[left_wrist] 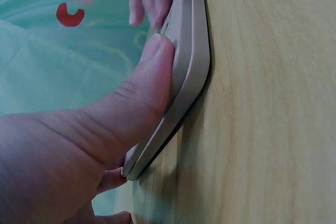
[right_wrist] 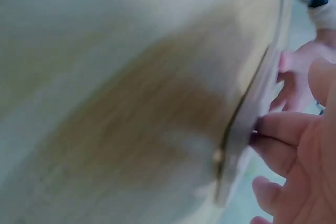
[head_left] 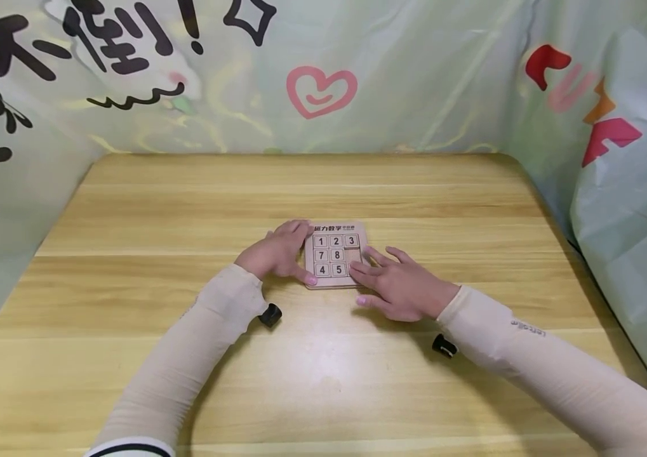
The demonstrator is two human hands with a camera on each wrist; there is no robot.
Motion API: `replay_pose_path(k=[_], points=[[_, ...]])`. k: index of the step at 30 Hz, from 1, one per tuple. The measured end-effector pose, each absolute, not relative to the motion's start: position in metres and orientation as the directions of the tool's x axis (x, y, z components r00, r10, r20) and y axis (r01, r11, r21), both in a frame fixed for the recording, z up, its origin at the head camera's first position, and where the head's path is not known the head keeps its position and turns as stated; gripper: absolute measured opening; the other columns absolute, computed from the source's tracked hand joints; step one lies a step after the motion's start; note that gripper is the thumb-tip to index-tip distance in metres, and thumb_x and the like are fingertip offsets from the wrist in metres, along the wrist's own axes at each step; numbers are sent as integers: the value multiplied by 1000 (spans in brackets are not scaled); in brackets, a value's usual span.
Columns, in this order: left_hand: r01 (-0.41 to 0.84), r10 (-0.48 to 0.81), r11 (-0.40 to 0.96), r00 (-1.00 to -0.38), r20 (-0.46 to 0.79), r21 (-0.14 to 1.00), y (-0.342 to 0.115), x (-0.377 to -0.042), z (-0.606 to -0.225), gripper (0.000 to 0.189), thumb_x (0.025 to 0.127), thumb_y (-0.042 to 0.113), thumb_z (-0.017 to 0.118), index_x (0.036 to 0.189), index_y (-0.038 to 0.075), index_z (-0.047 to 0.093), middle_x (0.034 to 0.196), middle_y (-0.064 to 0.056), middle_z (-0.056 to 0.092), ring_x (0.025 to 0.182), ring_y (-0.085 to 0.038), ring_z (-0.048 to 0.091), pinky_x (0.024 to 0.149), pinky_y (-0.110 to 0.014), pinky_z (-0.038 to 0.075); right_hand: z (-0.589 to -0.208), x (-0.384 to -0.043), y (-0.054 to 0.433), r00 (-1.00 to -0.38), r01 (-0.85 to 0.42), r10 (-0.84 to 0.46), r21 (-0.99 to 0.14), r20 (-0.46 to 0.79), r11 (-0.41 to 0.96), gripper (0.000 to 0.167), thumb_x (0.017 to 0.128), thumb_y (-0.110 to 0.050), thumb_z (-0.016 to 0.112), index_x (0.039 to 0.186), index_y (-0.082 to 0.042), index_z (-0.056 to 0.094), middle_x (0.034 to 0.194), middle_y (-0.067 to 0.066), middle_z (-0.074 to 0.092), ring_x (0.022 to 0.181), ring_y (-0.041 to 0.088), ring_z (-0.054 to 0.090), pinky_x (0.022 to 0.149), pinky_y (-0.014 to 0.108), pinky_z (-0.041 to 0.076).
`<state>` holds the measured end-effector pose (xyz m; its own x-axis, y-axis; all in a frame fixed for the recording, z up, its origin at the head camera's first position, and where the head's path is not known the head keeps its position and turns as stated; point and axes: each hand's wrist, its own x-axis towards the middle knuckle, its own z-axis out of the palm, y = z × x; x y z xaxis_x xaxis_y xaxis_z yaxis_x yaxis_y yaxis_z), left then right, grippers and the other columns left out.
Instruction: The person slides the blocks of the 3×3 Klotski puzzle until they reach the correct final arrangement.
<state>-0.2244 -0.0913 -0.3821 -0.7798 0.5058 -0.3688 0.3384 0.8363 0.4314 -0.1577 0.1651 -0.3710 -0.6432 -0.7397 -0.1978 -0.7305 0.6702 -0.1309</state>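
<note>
The bench [head_left: 306, 371] carried a number board [head_left: 337, 283], which lay flat about midway between its left and right edges. The right grip [head_left: 403, 289] was released: fingers extended, two fingertips set at the board's near right corner, thumb clear of it. The left grip [head_left: 283, 249] was grasping the board's left side, thumb at the near left corner, fingers at the far left. The board thus lay between the two, rightward of the left grip and leftward of the right; its long axis appeared to run from the bench's near edge toward the far. Tile 3 [head_left: 351, 240] and tile 8 [head_left: 337, 255] bordered the gap [head_left: 353, 255]. The governing relation was judged to be this: the gap lay just beyond the right fingertips, toward the far edge. What those fingertips covered could not be read.
</note>
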Motion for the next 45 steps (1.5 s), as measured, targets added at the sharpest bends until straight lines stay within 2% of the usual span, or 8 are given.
replay_pose_path(k=[3,7,11,20,28,36,42,45], points=[[339,503,838,-784,-364,428,-91,-226,-381,116,68,51,83,153,6,19,161,-13,10,147,-32,6,114,-60,9,-368,-159,163,-631,-747,-758,-133,-165,651,57,101,-45,43,143,-6,48,147,10,44,142,38,24,112,62,19],[342,500,842,-786,-364,417,-92,-226,-381,116,67,53,83,153,6,20,161,-13,10,147,-32,7,113,-61,10,-372,-169,155,-637,-749,-760,-130,-129,649,58,102,-43,42,146,-6,43,150,9,40,143,39,20,112,61,19],[338,502,839,-783,-367,427,-91,-225,-383,116,67,53,82,154,7,19,161,-13,10,147,-32,7,113,-61,10,-377,-178,151,-640,-742,-753,-131,-155,657,59,103,-44,39,148,-8,39,151,7,38,143,38,18,112,60,19],[325,488,846,-792,-366,423,-90,-226,-382,118,66,52,83,154,8,19,161,-12,10,147,-31,6,115,-58,8,-367,-182,162,-678,-715,-720,-93,-147,693,54,102,-42,43,141,-7,51,144,9,48,142,38,23,112,61,18],[348,506,838,-785,-358,421,-90,-224,-383,116,68,52,82,153,6,19,160,-15,11,146,-34,9,113,-61,11,-375,-185,129,-594,-778,-784,-120,-178,617,58,103,-45,35,149,-9,38,152,6,36,144,36,17,116,55,13],[333,489,846,-795,-358,417,-92,-223,-383,117,67,52,83,154,7,19,161,-14,10,146,-33,8,114,-60,11,-369,-183,140,-633,-757,-755,-68,-172,650,53,103,-43,40,142,-9,50,145,5,47,142,36,23,113,59,19],[338,498,841,-789,-359,423,-92,-223,-382,115,69,50,83,153,6,20,160,-14,11,146,-33,8,113,-61,11,-372,-177,131,-527,-824,-834,-143,-166,549,53,104,-42,37,144,-7,46,147,6,43,143,37,20,114,60,16],[351,507,837,-785,-356,419,-91,-224,-383,112,70,51,82,153,5,21,160,-14,13,146,-32,9,113,-61,12,-375,-181,123,-535,-819,-826,-130,-177,559,54,104,-43,34,145,-9,45,148,4,42,143,35,20,115,59,15]])
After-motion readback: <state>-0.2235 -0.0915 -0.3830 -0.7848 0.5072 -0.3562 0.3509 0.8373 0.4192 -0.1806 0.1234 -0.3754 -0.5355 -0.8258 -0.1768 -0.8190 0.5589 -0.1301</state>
